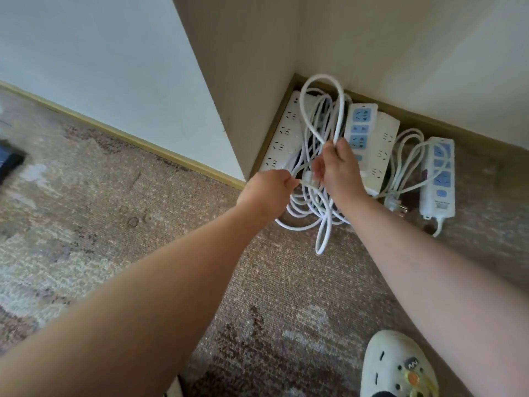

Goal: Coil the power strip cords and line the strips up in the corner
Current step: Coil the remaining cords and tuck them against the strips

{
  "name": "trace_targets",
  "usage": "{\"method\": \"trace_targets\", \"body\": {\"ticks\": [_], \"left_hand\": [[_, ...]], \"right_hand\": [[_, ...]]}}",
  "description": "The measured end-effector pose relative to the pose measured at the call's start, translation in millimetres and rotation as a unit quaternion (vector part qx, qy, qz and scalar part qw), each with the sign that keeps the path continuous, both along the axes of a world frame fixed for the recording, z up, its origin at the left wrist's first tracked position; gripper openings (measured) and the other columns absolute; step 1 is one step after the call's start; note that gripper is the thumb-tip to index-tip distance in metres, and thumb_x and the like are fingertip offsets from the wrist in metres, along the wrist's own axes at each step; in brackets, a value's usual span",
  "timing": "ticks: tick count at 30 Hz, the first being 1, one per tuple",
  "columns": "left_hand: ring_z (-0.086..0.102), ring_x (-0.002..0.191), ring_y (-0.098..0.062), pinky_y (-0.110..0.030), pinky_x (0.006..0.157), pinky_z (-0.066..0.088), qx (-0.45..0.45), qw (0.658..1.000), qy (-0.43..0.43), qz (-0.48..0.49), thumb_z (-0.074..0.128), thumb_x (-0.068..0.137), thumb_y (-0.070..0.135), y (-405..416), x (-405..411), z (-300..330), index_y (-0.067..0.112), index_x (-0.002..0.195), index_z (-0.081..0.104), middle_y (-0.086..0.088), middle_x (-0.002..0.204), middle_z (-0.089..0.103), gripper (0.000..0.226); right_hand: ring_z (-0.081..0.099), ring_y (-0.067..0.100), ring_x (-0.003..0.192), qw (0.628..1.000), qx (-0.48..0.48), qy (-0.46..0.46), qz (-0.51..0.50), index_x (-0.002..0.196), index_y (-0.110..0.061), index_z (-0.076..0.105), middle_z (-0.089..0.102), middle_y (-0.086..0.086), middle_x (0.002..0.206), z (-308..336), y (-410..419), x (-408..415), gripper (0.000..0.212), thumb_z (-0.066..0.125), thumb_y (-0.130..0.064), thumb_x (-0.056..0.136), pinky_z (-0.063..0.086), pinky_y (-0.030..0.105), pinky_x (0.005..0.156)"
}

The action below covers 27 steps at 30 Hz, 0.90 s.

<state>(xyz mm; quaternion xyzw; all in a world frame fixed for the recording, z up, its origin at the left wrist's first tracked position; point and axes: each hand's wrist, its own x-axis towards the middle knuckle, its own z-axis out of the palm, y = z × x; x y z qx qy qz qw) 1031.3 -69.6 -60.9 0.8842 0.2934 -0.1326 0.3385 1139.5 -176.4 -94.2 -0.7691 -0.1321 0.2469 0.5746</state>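
Several white power strips lie on the carpet in the wall corner. A long white strip [282,136] lies along the left wall, a blue-socket strip [359,126] and a plain white strip [382,150] sit beside it, and another blue-socket strip [438,179] lies apart to the right with its own loose cord [406,159]. My right hand [336,167] grips a bundle of white cord loops [323,110] held above the strips; one loop stands up, another hangs down. My left hand [270,190] pinches a strand of the same cord just left of the bundle.
Beige walls meet at the corner, with a wooden baseboard [160,150] along the floor. Patterned carpet [120,213] spreads to the left and front. A white clog [398,368] on a foot shows at the bottom right. A dark object [8,163] lies at the left edge.
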Motion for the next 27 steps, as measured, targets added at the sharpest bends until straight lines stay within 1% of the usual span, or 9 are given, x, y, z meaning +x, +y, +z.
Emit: {"method": "trace_targets", "body": {"ticks": [3,7,10,12,14,17,22,24,27], "left_hand": [[0.06,0.061,-0.018,-0.027,0.053,0.048,0.035,0.997,0.02,0.073,0.049,0.097,0.04,-11.3,2.7,-6.3,0.017,0.078,0.063,-0.001,0.068,0.062,0.033],[0.053,0.046,-0.013,-0.021,0.042,0.04,0.036,0.986,-0.052,0.154,0.064,0.084,0.041,-15.2,11.2,-9.0,0.017,0.061,0.063,0.002,0.052,0.06,0.033],[0.043,0.04,-0.011,-0.02,0.037,0.036,0.036,0.972,-0.098,0.211,0.067,0.078,0.035,-16.2,28.3,-3.9,0.008,0.063,0.064,0.001,0.047,0.055,0.031],[0.045,0.045,-0.014,-0.028,0.043,0.045,0.023,0.97,-0.108,0.215,0.066,0.08,0.029,-16.0,38.1,-0.7,0.003,0.071,0.065,-0.008,0.057,0.062,0.028],[0.047,0.048,-0.015,-0.032,0.046,0.047,-0.003,0.972,-0.11,0.208,0.064,0.085,0.026,-14.4,41.5,-0.3,0.004,0.078,0.067,-0.011,0.068,0.067,0.024],[0.047,0.046,-0.011,-0.021,0.045,0.041,-0.034,0.984,-0.082,0.154,0.054,0.095,0.027,-10.9,24.7,-7.7,0.009,0.08,0.065,-0.005,0.068,0.066,0.025],[0.039,0.045,-0.008,-0.02,0.041,0.034,-0.102,0.992,-0.018,0.073,0.046,0.098,0.033,6.5,-77.6,-17.0,0.015,0.084,0.062,0.001,0.062,0.053,0.027],[0.04,0.05,-0.01,-0.021,0.043,0.034,-0.125,0.986,0.001,0.106,0.046,0.097,0.031,29.1,-119.7,-14.1,0.021,0.088,0.064,0.0,0.064,0.053,0.023],[0.04,0.053,-0.014,-0.026,0.047,0.033,-0.084,0.985,0.025,0.148,0.045,0.099,0.027,53.1,-141.9,-7.7,0.018,0.079,0.065,-0.003,0.065,0.051,0.03]], "right_hand": [[0.06,0.017,0.06,0.998,0.003,0.053,0.046,0.091,-0.012,0.045,0.064,0.017,0.081,3.8,-5.4,0.2,0.021,0.038,-0.023,0.107,0.048,0.024,0.052],[0.065,0.022,0.063,0.992,-0.024,0.049,0.114,0.102,-0.002,0.051,0.064,0.015,0.082,3.7,-7.9,-0.6,0.023,0.042,-0.023,0.105,0.055,0.032,0.055],[0.06,0.029,0.056,0.992,-0.042,0.042,0.115,0.099,-0.003,0.053,0.064,0.013,0.071,2.4,-9.0,3.0,0.024,0.044,-0.024,0.105,0.051,0.036,0.055],[0.053,0.02,0.046,0.995,-0.043,0.028,0.086,0.091,-0.008,0.053,0.057,0.005,0.057,0.7,-8.7,6.9,0.023,0.044,-0.025,0.104,0.046,0.029,0.048],[0.047,0.015,0.049,0.997,-0.059,-0.014,0.051,0.087,-0.011,0.052,0.049,0.003,0.06,-3.2,-7.8,10.5,0.025,0.044,-0.027,0.104,0.042,0.028,0.047],[0.038,0.002,0.047,0.995,-0.066,-0.07,0.031,0.082,-0.017,0.049,0.043,-0.002,0.064,-8.9,-9.8,13.3,0.025,0.044,-0.027,0.104,0.033,0.019,0.045],[0.036,0.0,0.041,0.993,-0.075,-0.087,0.027,0.075,-0.031,0.042,0.041,-0.007,0.061,-12.0,-16.2,19.3,0.028,0.045,-0.031,0.104,0.028,0.015,0.039],[0.039,0.0,0.04,0.988,-0.108,-0.1,0.042,0.077,-0.028,0.042,0.043,-0.006,0.062,-12.9,-15.4,18.4,0.028,0.044,-0.033,0.104,0.028,0.014,0.038],[0.04,0.001,0.04,0.981,-0.128,-0.12,0.076,0.085,-0.021,0.049,0.044,-0.007,0.061,-13.4,-15.3,12.1,0.027,0.04,-0.038,0.105,0.03,0.021,0.042]]}}
